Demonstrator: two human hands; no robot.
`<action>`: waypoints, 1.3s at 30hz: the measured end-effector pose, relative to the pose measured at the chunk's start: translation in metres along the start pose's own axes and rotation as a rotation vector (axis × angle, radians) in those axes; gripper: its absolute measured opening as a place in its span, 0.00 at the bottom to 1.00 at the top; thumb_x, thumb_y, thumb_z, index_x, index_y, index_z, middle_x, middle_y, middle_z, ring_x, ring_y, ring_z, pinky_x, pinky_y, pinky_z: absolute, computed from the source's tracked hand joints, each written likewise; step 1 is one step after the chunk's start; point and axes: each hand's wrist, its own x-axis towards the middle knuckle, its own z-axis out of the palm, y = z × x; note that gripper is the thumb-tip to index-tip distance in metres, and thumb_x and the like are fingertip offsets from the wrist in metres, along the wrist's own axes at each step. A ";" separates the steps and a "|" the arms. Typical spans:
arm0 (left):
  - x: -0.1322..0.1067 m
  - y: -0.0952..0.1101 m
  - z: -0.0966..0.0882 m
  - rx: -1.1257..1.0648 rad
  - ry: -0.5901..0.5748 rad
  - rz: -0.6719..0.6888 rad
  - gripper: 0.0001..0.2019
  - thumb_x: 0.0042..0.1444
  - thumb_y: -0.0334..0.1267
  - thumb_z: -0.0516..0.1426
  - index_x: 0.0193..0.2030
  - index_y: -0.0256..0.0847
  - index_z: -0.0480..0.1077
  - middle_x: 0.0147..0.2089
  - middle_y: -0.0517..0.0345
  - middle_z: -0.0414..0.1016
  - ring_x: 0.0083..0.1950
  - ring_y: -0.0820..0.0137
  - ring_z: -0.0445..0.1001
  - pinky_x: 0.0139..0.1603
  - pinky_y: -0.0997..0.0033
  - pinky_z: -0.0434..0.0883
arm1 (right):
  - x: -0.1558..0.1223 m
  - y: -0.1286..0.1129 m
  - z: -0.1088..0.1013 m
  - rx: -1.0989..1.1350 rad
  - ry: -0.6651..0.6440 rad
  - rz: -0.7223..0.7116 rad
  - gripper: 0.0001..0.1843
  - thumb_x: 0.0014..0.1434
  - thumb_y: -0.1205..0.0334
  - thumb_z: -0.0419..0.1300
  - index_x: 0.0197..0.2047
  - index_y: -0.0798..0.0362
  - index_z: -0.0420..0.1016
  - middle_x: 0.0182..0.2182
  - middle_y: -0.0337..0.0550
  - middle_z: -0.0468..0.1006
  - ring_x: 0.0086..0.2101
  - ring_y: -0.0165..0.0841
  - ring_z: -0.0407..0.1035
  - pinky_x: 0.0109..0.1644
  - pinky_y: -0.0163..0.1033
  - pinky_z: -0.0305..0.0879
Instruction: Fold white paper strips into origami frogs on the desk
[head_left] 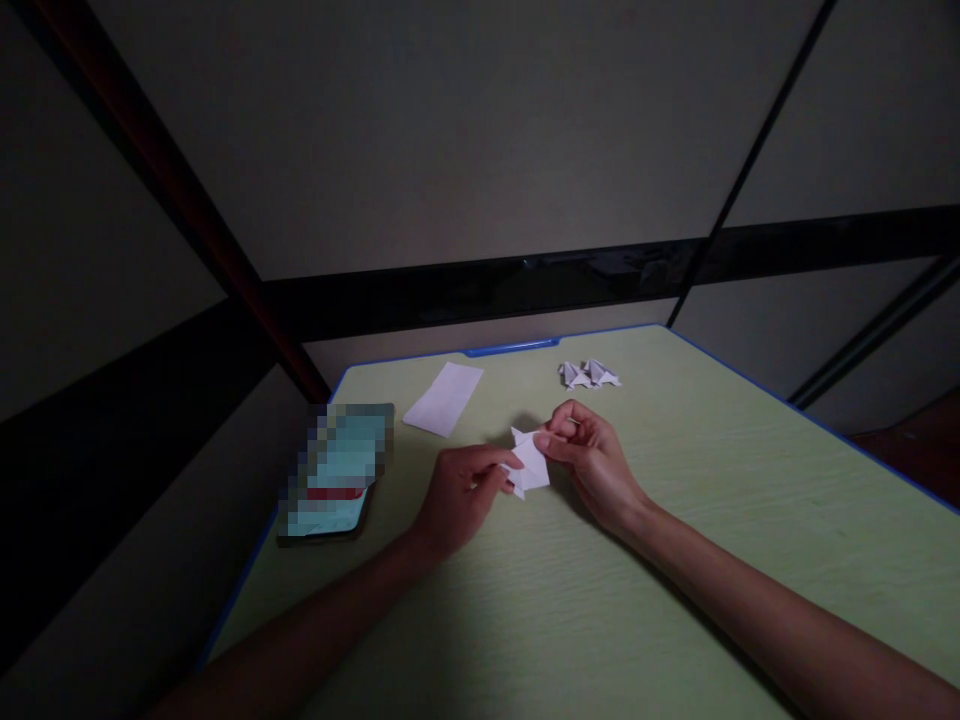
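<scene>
A small folded piece of white paper (529,463) is held just above the pale green table (675,520) between both hands. My left hand (459,495) pinches its left edge with thumb and fingertips. My right hand (592,458) pinches its upper right corner, the other fingers curled in. The paper has pointed flaps sticking up and down.
A flat white sheet (444,398) lies at the far left of the table. Two small folded paper figures (589,374) sit near the far edge. A phone (337,470) with a lit screen rests at the left edge. A wall stands just behind the table.
</scene>
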 end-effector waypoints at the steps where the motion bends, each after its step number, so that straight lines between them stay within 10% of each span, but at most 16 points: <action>1: 0.000 0.000 0.000 -0.019 -0.007 -0.013 0.06 0.43 0.30 0.52 0.25 0.35 0.71 0.26 0.56 0.75 0.23 0.74 0.73 0.24 0.78 0.70 | 0.000 0.000 0.000 0.000 0.000 0.005 0.12 0.37 0.71 0.62 0.21 0.54 0.59 0.17 0.31 0.70 0.19 0.24 0.61 0.24 0.31 0.53; 39: 0.003 -0.001 0.004 -0.150 -0.070 -0.218 0.11 0.44 0.30 0.55 0.31 0.40 0.53 0.21 0.66 0.71 0.23 0.75 0.73 0.25 0.79 0.68 | 0.000 0.013 0.001 -0.165 -0.031 0.140 0.14 0.32 0.61 0.66 0.17 0.59 0.66 0.12 0.32 0.66 0.14 0.21 0.55 0.18 0.29 0.46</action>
